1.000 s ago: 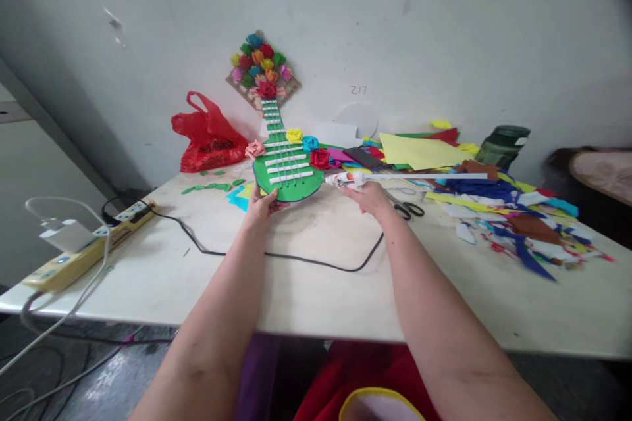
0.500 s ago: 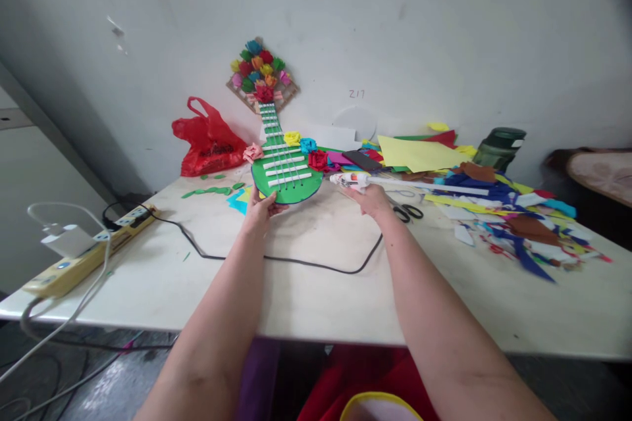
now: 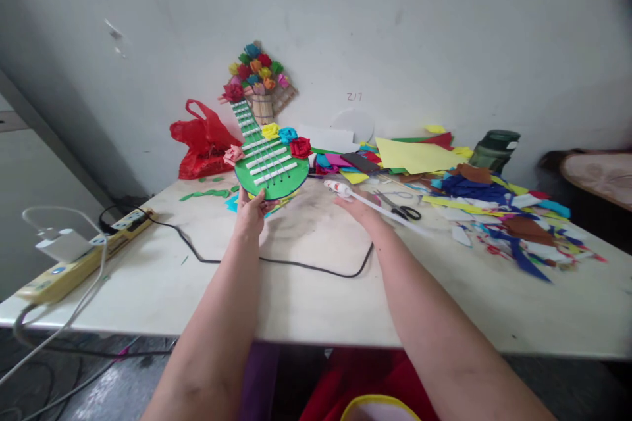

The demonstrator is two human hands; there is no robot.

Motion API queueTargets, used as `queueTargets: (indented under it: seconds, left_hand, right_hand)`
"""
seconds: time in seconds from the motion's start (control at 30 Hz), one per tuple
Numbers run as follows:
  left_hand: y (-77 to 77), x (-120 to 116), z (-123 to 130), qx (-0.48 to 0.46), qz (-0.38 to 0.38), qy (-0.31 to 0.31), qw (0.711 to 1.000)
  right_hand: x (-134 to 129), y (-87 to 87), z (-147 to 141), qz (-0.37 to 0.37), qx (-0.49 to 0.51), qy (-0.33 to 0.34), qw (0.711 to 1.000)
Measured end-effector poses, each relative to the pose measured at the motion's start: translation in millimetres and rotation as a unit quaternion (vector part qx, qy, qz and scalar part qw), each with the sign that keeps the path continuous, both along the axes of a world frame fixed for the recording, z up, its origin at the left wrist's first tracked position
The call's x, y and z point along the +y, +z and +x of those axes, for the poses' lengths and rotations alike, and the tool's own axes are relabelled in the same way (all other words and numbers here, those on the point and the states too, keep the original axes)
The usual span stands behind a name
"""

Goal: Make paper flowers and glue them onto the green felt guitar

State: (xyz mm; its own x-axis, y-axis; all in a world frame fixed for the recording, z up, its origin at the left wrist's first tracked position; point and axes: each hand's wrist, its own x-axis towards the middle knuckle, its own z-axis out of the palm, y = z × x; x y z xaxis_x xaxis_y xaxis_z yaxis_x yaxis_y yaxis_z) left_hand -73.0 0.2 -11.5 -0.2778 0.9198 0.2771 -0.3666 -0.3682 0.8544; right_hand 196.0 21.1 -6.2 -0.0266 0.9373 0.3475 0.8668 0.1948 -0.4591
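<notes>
My left hand [image 3: 251, 214] grips the lower edge of a green paper pipa-shaped craft [image 3: 291, 179], thumb on its face. White strips and thin strings cross the craft, and red, yellow, blue and pink paper flowers decorate it; its neck tilts to the left. In my right hand [image 3: 358, 209] is a white hot glue gun [image 3: 340, 189], with a long white glue stick [image 3: 390, 212] jutting from its back. The gun's nozzle points left, apart from the craft. Black-handled scissors [image 3: 407, 212] lie just right of that hand.
Coloured paper scraps [image 3: 513, 210] cover the table's right side, near a green bottle [image 3: 494, 151]. At the left lie a power strip [image 3: 123, 233] and a red plastic bag [image 3: 207, 145]. A black cord [image 3: 316, 266] crosses the table. A flower-basket craft [image 3: 261, 105] leans against the wall.
The green craft has shifted left and its neck has tilted further left. My right hand has lowered a little and turned the glue gun, so the glue stick now slants down to the right.
</notes>
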Motion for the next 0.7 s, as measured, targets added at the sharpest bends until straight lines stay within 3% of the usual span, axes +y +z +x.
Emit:
queueTargets:
  seconds: [0.2,0.37,0.5,0.6,0.7]
  left_hand:
    - [5.6,-4.2,3.5,-0.001,0.005,0.006,1.000]
    - [3.7,-2.4,6.3,0.008,0.007,-0.009,1.000]
    - [2.5,-1.3,9.6,0.013,0.007,-0.024,1.000]
    - [2.5,-1.9,11.9,0.021,0.002,-0.033,0.999]
    - [2.5,-2.1,13.4,0.026,-0.005,-0.039,0.999]
  right_hand:
    - [3.9,-5.4,-26.3,-0.031,-0.107,0.097,0.989]
    - [11.1,-17.8,-44.9,-0.007,-0.149,0.109,0.983]
    - [9.7,-17.9,-48.1,0.003,-0.164,0.137,0.977]
    - [5.1,-9.8,-42.5,0.011,-0.172,0.122,0.977]
    - [3.5,-0.1,-25.8,0.038,-0.137,0.055,0.988]
